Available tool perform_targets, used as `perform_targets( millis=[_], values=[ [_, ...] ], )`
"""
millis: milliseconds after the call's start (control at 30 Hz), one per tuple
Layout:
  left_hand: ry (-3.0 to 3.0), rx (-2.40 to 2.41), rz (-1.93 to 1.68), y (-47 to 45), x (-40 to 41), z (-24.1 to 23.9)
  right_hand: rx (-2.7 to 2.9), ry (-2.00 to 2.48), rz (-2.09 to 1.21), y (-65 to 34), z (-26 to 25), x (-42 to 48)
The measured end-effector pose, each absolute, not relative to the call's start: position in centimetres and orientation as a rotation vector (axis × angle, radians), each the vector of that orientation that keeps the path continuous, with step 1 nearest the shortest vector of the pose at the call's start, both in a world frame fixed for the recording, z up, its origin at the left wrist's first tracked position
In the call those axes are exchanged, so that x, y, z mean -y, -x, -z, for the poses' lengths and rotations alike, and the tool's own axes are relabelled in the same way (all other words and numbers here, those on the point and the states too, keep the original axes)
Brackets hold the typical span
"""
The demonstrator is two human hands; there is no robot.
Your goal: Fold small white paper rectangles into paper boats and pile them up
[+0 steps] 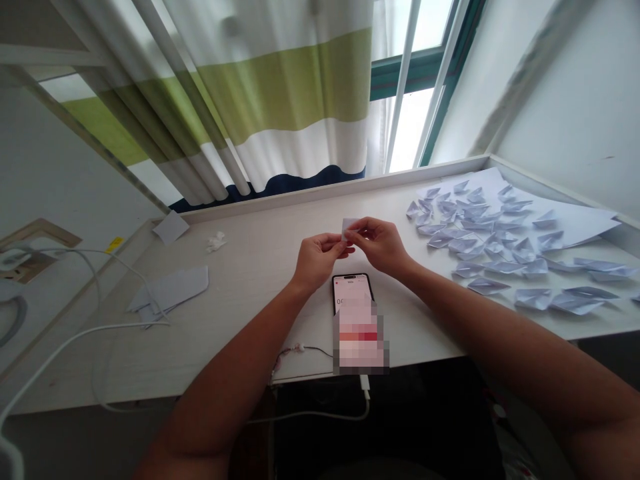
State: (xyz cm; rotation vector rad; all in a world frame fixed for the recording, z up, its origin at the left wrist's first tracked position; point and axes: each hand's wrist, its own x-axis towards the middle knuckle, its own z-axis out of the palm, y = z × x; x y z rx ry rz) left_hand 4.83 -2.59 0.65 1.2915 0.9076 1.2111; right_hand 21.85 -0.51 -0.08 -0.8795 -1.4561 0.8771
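Note:
A small piece of white paper [349,227] is pinched between both my hands, just above the middle of the desk. My left hand [319,257] grips its lower left side, fingers closed. From the right, my right hand [377,243] has thumb and fingertips pressed on the same paper. Fingers cover most of it, so its folds cannot be made out. Directly below my hands lies a phone [351,293] with its screen lit, partly blurred out. Many folded paper boats [493,243] spread over the right side of the desk.
Flat paper sheets [175,290] lie at the left, with a single square sheet [171,227] behind them and a crumpled scrap [217,241] nearby. White cables [75,347] loop over the left edge. A charging cable [365,385] runs from the phone. A curtain [280,93] hangs behind the desk.

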Motion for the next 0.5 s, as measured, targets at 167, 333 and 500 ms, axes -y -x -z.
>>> perform_targets(
  millis=[167, 333, 500],
  values=[
    [-1.282, -0.907, -1.183, -4.92, 2.67, -0.91, 1.440, 0.881, -0.882, -21.89, 0.14, 0.50],
    [-1.290, -0.917, -1.168, -4.85, 2.74, -1.02, 1.449, 0.883, -0.884, -21.94, 0.02, 0.51],
    [-1.306, -0.914, -1.121, -4.65, 2.60, -0.87, 1.462, 0.840, -0.870, -21.99, 0.14, 0.38]
  ],
)
